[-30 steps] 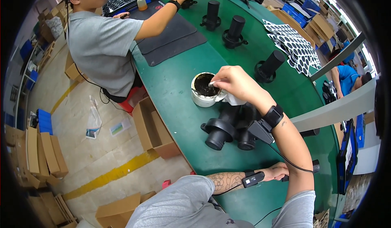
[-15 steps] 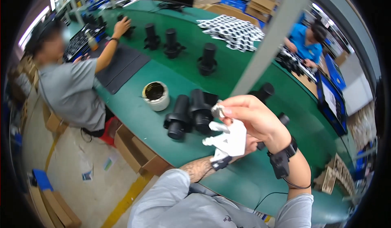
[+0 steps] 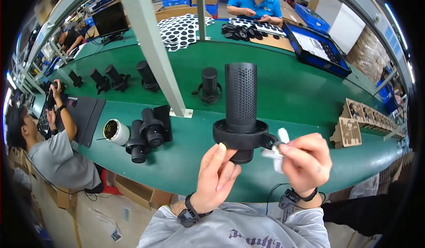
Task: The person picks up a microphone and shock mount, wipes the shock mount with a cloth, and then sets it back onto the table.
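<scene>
At the far left a seated person in a grey shirt [image 3: 53, 153] works at a dark mat [image 3: 86, 115] on the green surface [image 3: 301, 88]. Just right of the mat stands a white pot [image 3: 116, 131] with a dark inside, and beside it lie two black lamp bodies [image 3: 146, 135] on their sides, lenses toward the near edge.

The left hand [image 3: 214, 177] comes up from the lower edge with its palm turned up. Its fingers are loosely curled, not clenched, and its thumb tip rests against the flange of the black lamp housing [image 3: 240, 108], carrying it from below and from the left. The housing is lifted clear of the surface, in front of the chest. Its long axis stands upright: a perforated tube on top, a wide ring flange below, a short stub under that. A small bracket ear sticks out of the flange to the right.

The right hand [image 3: 305, 161] is closed in a pinch at that ear. It has a white cloth or wipe [image 3: 279, 153] between its fingers, and something small and shiny shows at the pinch point; what it is cannot be told. So the housing sits between the two hands, the left hand under its base, the right hand touching its right side at flange height. Both are equally near.

Behind it, more black lamps [image 3: 208, 86] stand upright on the surface. To the right lie brown cardboard inserts [image 3: 354, 124], well apart from the hands.
</scene>
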A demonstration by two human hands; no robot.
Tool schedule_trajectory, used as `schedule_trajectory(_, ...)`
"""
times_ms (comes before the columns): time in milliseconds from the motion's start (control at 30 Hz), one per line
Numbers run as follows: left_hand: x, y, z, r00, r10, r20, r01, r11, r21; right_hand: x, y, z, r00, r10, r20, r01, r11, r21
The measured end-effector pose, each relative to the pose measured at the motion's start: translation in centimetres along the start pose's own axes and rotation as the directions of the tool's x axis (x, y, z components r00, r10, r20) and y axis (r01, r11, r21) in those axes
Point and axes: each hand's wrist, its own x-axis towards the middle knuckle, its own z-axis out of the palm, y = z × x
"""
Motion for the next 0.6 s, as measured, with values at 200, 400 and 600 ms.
schedule_trajectory(200,-1.0,-1.8,1.2,0.998,0.029,0.064,-0.033,0.997,0.064,-0.5,-1.7,-0.8,0.993,-0.106,0.049,0.111,0.989,-0.099)
schedule_trajectory(400,-1.4,-2.4,1.6,0.985,0.090,0.145,-0.112,0.982,0.150,-0.4,-1.4,-1.1,0.975,-0.203,0.090,0.213,0.970,-0.117)
schedule_trajectory(600,-1.4,-2.4,1.5,0.974,0.135,0.182,-0.167,0.970,0.178,-0.9,-1.4,-1.5,0.975,-0.195,0.107,0.210,0.965,-0.158)
